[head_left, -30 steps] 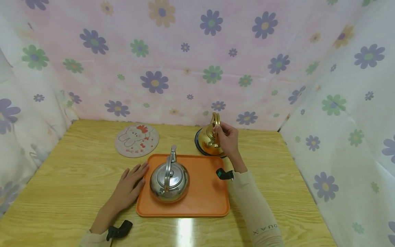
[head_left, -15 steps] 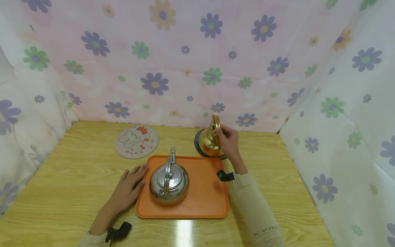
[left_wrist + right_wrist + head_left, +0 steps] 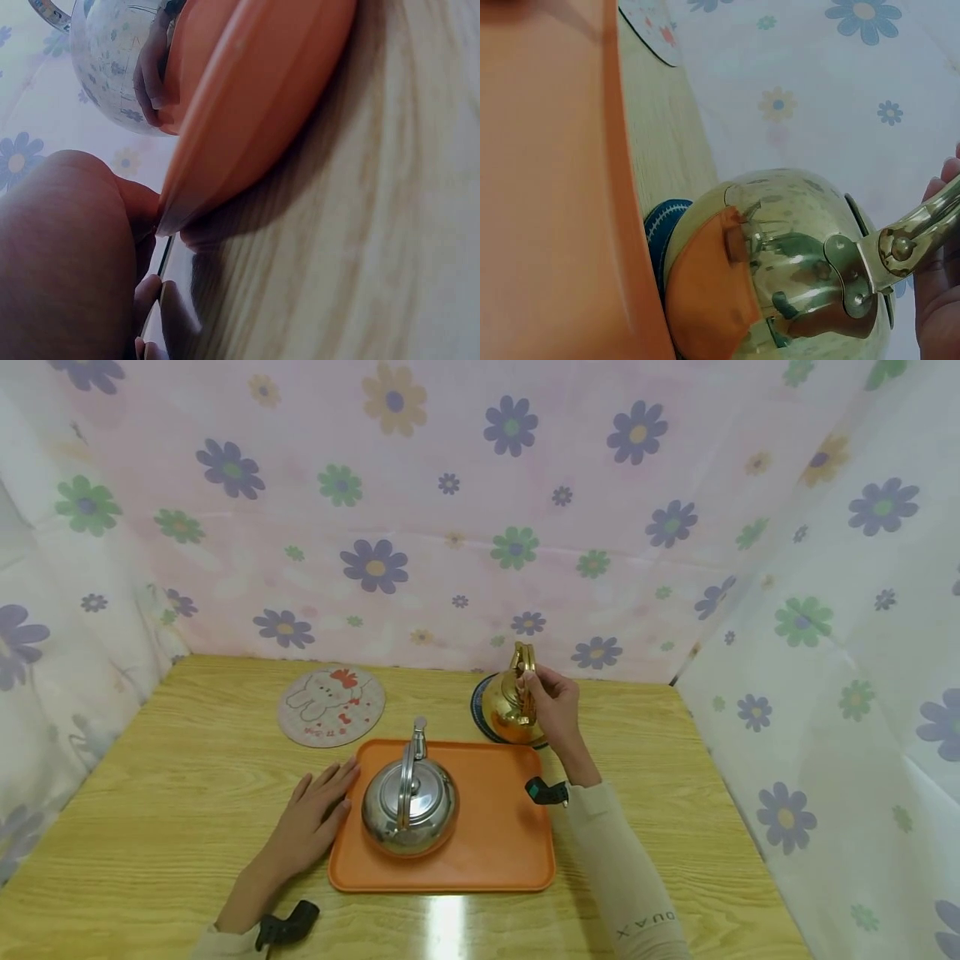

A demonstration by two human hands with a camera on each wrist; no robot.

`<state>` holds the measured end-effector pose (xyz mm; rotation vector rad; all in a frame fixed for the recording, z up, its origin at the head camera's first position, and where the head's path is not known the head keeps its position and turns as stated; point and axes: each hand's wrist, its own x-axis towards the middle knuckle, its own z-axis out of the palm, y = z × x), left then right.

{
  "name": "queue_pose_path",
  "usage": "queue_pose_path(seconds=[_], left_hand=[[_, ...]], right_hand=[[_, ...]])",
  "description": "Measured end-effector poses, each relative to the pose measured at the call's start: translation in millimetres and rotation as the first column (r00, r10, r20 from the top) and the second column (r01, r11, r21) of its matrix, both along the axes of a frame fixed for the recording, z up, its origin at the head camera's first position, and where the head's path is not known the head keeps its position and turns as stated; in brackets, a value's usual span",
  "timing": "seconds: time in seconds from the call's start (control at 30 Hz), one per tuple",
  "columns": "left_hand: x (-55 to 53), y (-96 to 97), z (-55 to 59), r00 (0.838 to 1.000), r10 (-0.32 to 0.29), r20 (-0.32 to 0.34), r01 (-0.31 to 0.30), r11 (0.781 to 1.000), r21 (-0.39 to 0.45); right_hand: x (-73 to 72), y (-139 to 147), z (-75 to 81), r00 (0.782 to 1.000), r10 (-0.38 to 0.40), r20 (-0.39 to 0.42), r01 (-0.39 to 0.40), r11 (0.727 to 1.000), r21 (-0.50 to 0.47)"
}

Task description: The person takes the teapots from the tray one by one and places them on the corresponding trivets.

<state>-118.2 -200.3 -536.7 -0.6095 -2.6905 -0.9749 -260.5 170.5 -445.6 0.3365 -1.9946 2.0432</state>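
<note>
A gold kettle [image 3: 507,710] stands on a dark blue round mat [image 3: 480,717] behind the orange tray's right part. My right hand [image 3: 557,700] grips its upright handle; in the right wrist view the fingers [image 3: 936,281] curl about the handle [image 3: 922,229]. On the left half of the orange tray [image 3: 498,852] sits a silver kettle [image 3: 411,814], spout pointing away from me. My left hand [image 3: 311,818] lies with fingers extended against the tray's left edge, and the left wrist view shows a fingertip touching the rim [image 3: 196,142].
A round pale mat with a rabbit picture [image 3: 332,706] lies at the back left of the wooden table [image 3: 172,793]. Flowered cloth [image 3: 420,510] hangs behind the table and along both sides. Each wrist carries a black camera mount.
The head view has tilted slightly, shifting everything a little down in it. Both hands, both kettles and the tray keep their places.
</note>
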Motion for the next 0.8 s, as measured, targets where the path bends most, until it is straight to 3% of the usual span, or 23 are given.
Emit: queue_pose_path(seconds=[0.4,0.8], left_hand=[[-0.6,-2.0,-1.5,1.000,0.003,-0.002,-0.003,1.000,-0.003],[-1.4,0.2,-1.4,1.000,-0.003,0.015,0.003,1.000,-0.015]], right_hand=[[1.9,-2.2,-1.4,0.999,0.036,0.000,-0.036,0.998,-0.051],[4.0,-1.5,4.8,0.994,0.041,0.099,-0.032,0.996,-0.088]])
